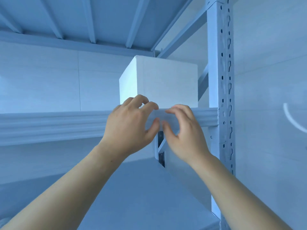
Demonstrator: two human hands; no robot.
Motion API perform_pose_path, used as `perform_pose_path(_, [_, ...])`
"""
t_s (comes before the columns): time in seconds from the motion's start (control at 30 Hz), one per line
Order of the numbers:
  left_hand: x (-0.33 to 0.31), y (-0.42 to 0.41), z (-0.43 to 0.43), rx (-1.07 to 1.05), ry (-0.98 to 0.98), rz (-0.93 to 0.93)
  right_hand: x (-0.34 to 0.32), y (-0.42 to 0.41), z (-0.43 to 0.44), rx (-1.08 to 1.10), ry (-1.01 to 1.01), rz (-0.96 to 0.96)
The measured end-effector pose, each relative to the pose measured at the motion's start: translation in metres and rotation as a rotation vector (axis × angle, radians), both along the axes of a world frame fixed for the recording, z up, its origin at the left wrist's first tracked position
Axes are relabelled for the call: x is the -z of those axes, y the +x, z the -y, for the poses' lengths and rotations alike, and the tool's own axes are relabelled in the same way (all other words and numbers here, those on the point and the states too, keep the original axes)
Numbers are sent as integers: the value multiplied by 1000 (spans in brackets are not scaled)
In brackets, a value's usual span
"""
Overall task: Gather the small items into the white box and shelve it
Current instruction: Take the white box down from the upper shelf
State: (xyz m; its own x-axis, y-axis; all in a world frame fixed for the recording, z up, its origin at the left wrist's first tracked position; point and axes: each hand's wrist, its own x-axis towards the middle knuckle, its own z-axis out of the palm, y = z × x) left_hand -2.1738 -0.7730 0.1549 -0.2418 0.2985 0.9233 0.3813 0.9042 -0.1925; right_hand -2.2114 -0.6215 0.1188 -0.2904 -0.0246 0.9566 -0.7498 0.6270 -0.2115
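Note:
The white box (166, 82) stands upright on the upper shelf (49, 123) of a pale metal rack, close to the right upright. Its lid is shut and its contents are hidden. Both my hands are raised in front of the shelf's front beam, just below the box. My left hand (131, 123) has curled, spread fingers near the box's lower left corner and holds nothing. My right hand (182, 130) is likewise open, fingers apart, beside the left hand. Neither hand visibly grips the box.
The perforated right upright (222, 80) of the rack runs top to bottom. Another shelf's underside (83, 19) with ribs lies overhead. A lower shelf surface (132, 188) stretches beneath my forearms. A white wall stands behind and to the right.

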Motion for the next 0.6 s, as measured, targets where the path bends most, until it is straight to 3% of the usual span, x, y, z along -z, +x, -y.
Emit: perform_pose_path(0.6, [-100,-71,-27,-86,-104,-134,-105,-62,-21,134,1,-103])
